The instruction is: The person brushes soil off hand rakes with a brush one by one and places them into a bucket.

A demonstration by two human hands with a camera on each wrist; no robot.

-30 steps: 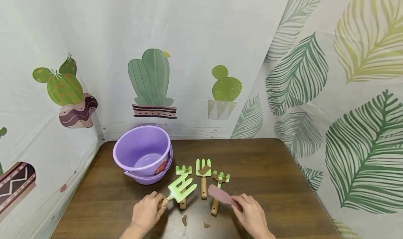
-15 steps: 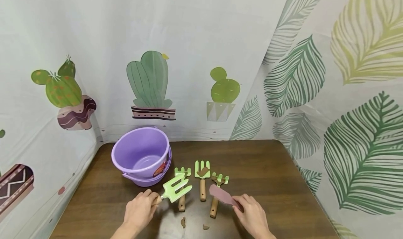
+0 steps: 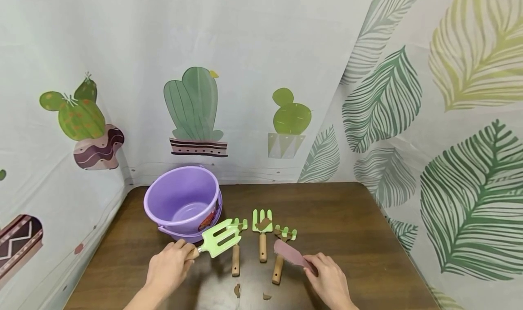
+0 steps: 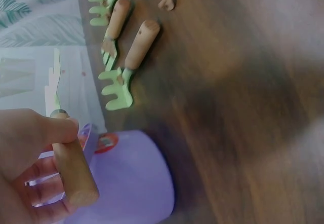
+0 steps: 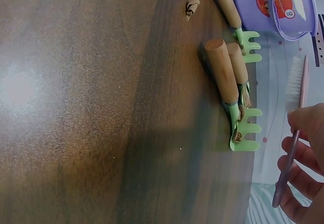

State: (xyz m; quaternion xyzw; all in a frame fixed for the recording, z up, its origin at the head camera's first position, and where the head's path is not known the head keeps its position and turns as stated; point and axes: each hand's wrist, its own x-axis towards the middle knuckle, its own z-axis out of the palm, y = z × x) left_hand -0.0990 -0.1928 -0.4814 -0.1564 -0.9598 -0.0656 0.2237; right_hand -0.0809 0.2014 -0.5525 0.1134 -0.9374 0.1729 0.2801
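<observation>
My left hand (image 3: 167,265) grips the wooden handle of a light green garden hand fork (image 3: 212,242), its tines pointing right. The fork overlaps the front of a purple bucket (image 3: 161,196) and the head of a small hand rake (image 3: 235,261) in the head view. The left wrist view shows the thumb pressed on the fork's handle (image 4: 76,171). In my right hand (image 3: 330,280) is a pink brush (image 3: 292,254), held by its slim handle; white bristles (image 5: 293,84) show in the right wrist view. Below the brush lies a second hand rake (image 3: 278,270) with brown bits on its head.
Between the two rakes lies another green fork (image 3: 263,248), a brown flake on its tines. Two more brown flakes (image 3: 237,290) are on the dark wooden table (image 3: 335,214) near its front. A patterned cloth (image 3: 245,37) hangs behind the table.
My left hand has carried the fork leftward, away from the tools on the table and over the bucket's front in the head view. My right hand and the brush have hardly moved.
</observation>
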